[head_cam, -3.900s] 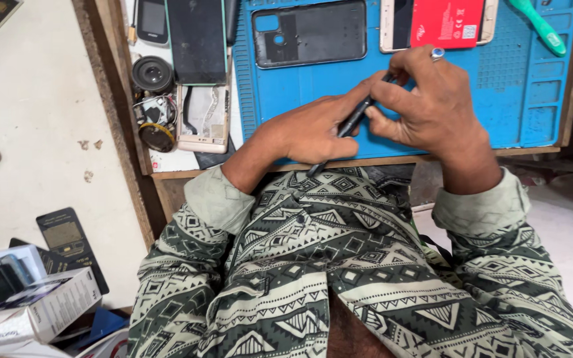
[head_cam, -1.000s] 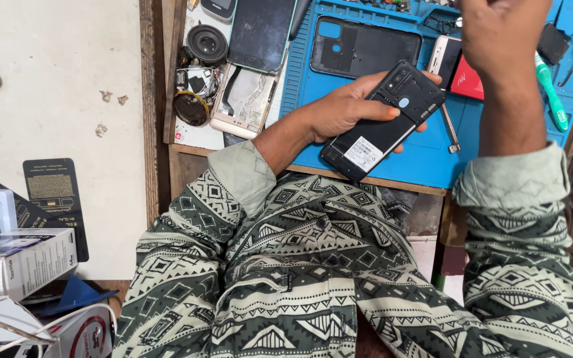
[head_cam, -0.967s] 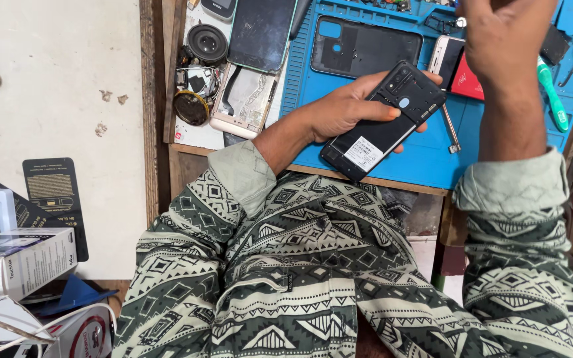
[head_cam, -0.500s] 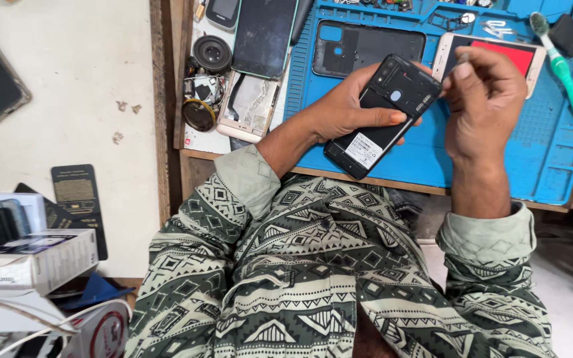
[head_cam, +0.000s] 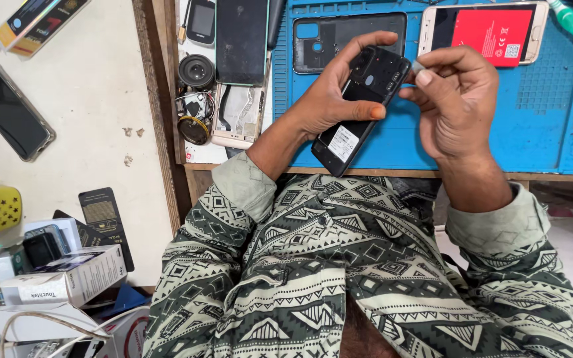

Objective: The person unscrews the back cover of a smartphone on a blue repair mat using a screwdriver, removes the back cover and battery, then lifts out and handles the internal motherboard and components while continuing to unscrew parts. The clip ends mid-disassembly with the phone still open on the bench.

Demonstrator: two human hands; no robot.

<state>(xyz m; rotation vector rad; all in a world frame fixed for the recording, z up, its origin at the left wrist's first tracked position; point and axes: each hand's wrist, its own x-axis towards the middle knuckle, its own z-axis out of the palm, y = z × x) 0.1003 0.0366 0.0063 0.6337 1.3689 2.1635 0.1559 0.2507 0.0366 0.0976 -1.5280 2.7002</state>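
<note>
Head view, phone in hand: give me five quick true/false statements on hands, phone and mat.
1. The left hand grips the black phone above the mat. True.
2. The phone lies flat on the blue mat. False: it is lifted and tilted in the hand.
3. The right hand pinches something small at the phone's upper corner. True.
4. A phone with a red panel lies on the mat beyond the hands. True.
5. The black back cover is in the right hand. False: it lies on the mat.
</note>
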